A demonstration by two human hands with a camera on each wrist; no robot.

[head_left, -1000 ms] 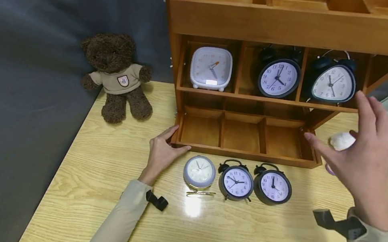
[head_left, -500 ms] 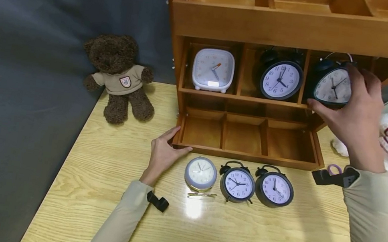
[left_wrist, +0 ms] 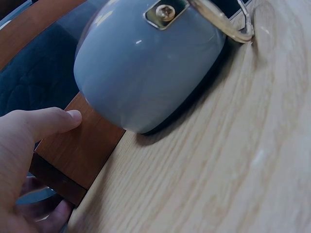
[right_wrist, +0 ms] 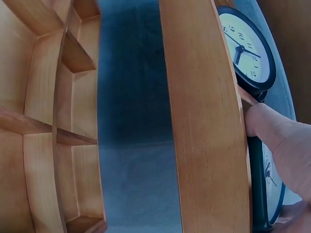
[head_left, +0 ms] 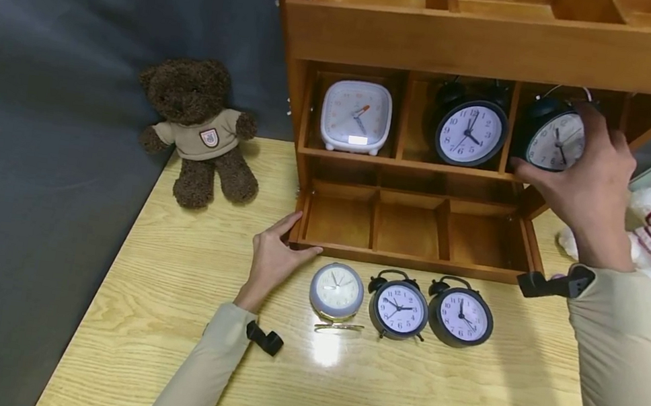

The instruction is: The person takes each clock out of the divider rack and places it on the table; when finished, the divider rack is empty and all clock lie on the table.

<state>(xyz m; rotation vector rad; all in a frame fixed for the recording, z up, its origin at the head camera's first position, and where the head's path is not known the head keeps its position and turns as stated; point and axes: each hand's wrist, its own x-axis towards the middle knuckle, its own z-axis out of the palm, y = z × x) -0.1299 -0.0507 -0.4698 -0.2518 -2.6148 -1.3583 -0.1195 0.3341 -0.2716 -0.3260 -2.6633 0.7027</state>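
Triangular clock [head_left: 552,145] sits in right compartment of clock shelf, at 2 o'clock in my head view. Right hand [head_left: 593,182] grips it, thumb at its 8 o'clock, fingertips at 2. Round black clock [head_left: 471,134] next compartment, 9 o'clock; white clock [head_left: 356,115] beyond. I see left hand [head_left: 274,261] at 8, holding corner of wooden rack [head_left: 415,264], thumb on front. Grey clock [head_left: 336,291] just beside. Brown teddy [head_left: 207,134] far at 9.

The left hand [head_left: 275,258] grips the wooden shelf [head_left: 472,48] at its lower left corner; the right hand [head_left: 594,185] holds a clock [head_left: 553,144] in its middle-row right compartment.
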